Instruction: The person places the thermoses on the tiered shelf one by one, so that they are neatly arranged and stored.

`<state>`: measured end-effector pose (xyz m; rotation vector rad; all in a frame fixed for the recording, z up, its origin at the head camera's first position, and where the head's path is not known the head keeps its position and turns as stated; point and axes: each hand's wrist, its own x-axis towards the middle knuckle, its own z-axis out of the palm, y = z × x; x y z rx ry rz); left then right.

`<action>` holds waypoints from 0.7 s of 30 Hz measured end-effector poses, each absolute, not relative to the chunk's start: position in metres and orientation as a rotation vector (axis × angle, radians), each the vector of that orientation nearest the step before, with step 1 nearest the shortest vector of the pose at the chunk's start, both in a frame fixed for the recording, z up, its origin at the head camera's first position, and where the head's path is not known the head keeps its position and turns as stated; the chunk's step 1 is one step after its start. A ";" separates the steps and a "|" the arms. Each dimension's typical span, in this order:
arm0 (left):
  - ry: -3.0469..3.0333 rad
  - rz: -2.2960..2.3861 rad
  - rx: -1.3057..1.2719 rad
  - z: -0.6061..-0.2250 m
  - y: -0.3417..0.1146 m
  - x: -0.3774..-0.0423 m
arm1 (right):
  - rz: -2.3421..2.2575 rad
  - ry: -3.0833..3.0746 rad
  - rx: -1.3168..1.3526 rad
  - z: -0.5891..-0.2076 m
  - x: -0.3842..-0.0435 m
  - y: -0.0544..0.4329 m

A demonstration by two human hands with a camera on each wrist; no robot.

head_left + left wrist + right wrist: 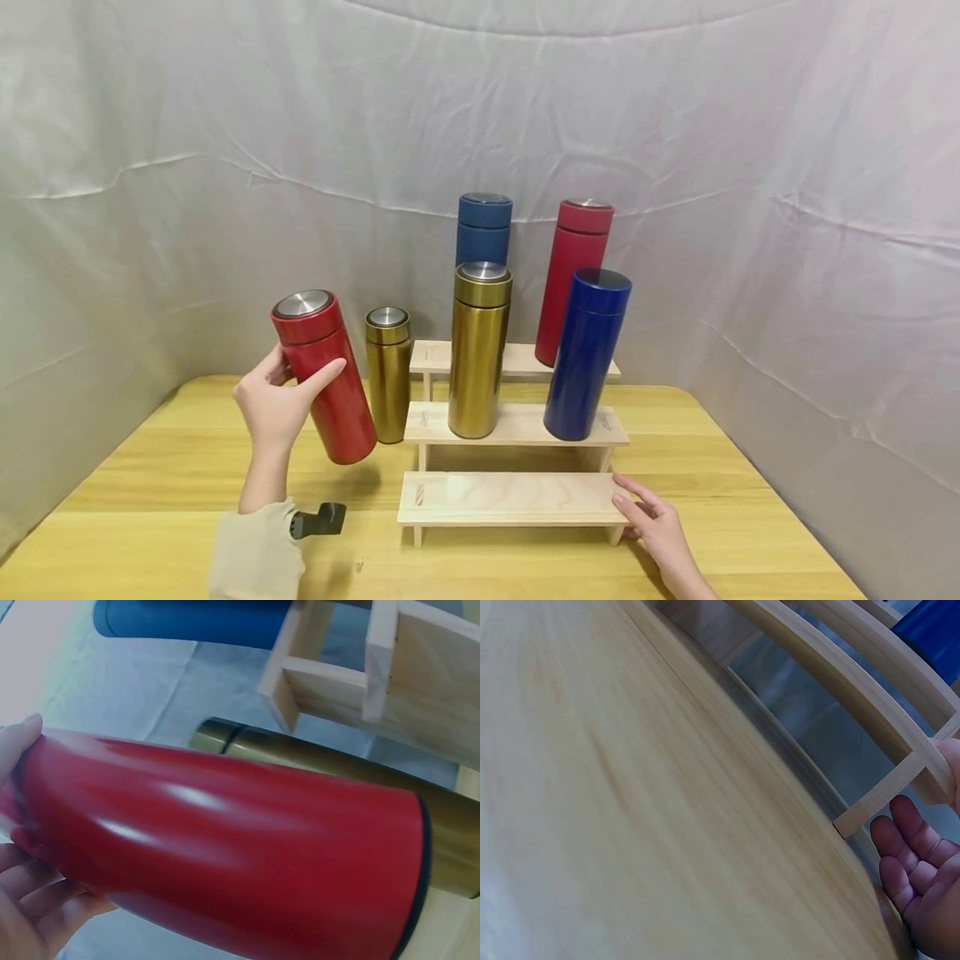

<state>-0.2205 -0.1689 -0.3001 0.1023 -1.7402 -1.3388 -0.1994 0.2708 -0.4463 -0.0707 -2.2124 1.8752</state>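
In the head view my left hand (277, 400) grips a red thermos flask (330, 392) with a steel-topped lid, thumb across its front. The flask tilts, lid to the left, with its base close over the table. The left wrist view shows its glossy red side (232, 832) and dark base rim. A small gold thermos flask (389, 383) stands just right of it. At the right end of the lowest step of a wooden display stand (517, 496), my right hand (656, 525) grips the board's corner, fingers curled beside the leg (877, 796).
On the middle step stand a tall gold flask (478, 358) and a dark blue flask (588, 358). Behind them, a blue flask (483, 237) and a crimson flask (568, 292) stand at the top step. A grey cloth (375, 108) surrounds the wooden table (150, 500).
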 end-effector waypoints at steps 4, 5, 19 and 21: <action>-1.746 -1.333 0.067 -0.295 -0.167 -0.212 | 1.869 -2.209 -0.067 -0.447 -0.200 0.270; -1.749 -1.329 0.055 -0.293 -0.166 -0.210 | 1.864 -2.213 -0.076 -0.447 -0.200 0.270; -1.800 -1.367 -0.141 -0.273 -0.144 -0.187 | 1.871 -2.228 -0.081 -0.444 -0.199 0.270; -1.811 -1.383 -0.169 -0.272 -0.140 -0.186 | 1.877 -2.225 -0.090 -0.444 -0.199 0.270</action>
